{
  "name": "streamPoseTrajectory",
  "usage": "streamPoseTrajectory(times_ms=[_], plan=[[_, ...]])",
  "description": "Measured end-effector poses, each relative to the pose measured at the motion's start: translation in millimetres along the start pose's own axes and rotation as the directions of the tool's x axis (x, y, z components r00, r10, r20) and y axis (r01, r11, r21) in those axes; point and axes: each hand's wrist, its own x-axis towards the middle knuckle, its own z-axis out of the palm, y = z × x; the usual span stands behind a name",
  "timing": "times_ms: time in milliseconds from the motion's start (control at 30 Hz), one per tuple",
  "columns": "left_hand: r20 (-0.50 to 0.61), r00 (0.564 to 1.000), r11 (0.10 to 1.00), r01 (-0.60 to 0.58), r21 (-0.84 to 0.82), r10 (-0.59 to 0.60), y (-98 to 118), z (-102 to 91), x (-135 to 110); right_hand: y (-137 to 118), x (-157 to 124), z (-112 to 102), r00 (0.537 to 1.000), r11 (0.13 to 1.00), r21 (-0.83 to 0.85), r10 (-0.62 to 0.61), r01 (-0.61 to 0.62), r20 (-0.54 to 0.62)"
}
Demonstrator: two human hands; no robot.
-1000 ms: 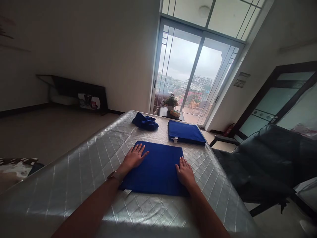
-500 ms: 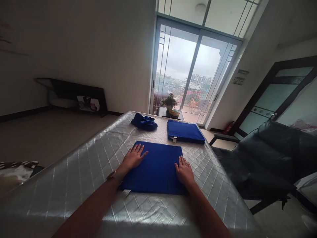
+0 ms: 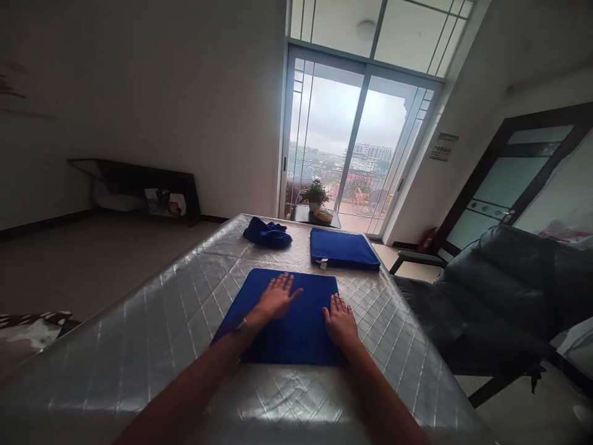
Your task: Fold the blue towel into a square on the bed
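Both hands flat on the near blue cloth

We see the folded blue cloth (image 3: 287, 315) lying near us on the quilted silver desk (image 3: 139, 346). Our left hand (image 3: 277, 298) has slid from the cloth's left edge toward its middle, fingers spread; our right hand (image 3: 340, 321) stays on its right edge, fingers together. Farther off lie a folded stack (image 3: 343, 248) and a crumpled cloth (image 3: 267, 233).

The quilted silver table (image 3: 152, 346) lies bare along its left edge and across the near edge in front of the flat blue cloth (image 3: 301, 337). Toward the far edge, 2 things block the way: a crumpled blue cloth (image 3: 267, 233) near the far left corner and a folded blue cloth stack (image 3: 343, 249) near the far right corner, with a narrow open strip between them. A black chair (image 3: 491, 303) stands close off the right edge.
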Motion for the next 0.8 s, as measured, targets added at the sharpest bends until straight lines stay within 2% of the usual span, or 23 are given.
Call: streamPoseTrajectory(times_ms=[67,133,200,267,367,467,633,800], plan=[[-0.004,0.989,0.989,-0.147,-0.024,0.147,39.6,13.3,-0.6,0.8,-1.6,-0.6,1.0,1.0,-0.008,-0.013,0.013,-0.001],[-0.05,0.944,0.941,-0.33,-0.076,0.327,72.3,27.4,-3.1,2.4,-3.5,-0.9,0.999,0.999,-0.034,-0.036,0.036,0.009],[-0.073,0.902,0.894,-0.431,-0.119,0.425,91.1,38.0,-6.2,3.9,-4.9,-0.6,0.998,0.996,-0.064,-0.053,0.054,0.02],[-0.064,0.892,0.88,-0.453,-0.144,0.448,94.1,42.9,-8.8,4.4,-5.2,-0.1,0.998,0.995,-0.078,-0.061,0.063,0.024],[-0.041,0.908,0.898,-0.417,-0.136,0.416,77.5,41.2,-11.6,2.8,-3.8,0.3,0.999,0.997,-0.053,-0.051,0.052,0.018],[-0.009,0.947,0.941,-0.32,-0.105,0.321,49.2,32.9,-15.0,0.7,-2.4,0.1,1.0,1.0,-0.004,-0.015,0.015,0.002],[0.005,0.993,0.993,-0.114,-0.018,0.114,-13.2,15.1,-27.4,0.7,-1.1,1.0,1.0,1.0,0.026,-0.002,0.002,-0.005],[-0.026,0.998,0.994,0.062,0.087,-0.06,-74.5,5.5,-44.8,1.6,0.6,2.5,1.0,1.0,0.019,0.0,0.0,0.007]])
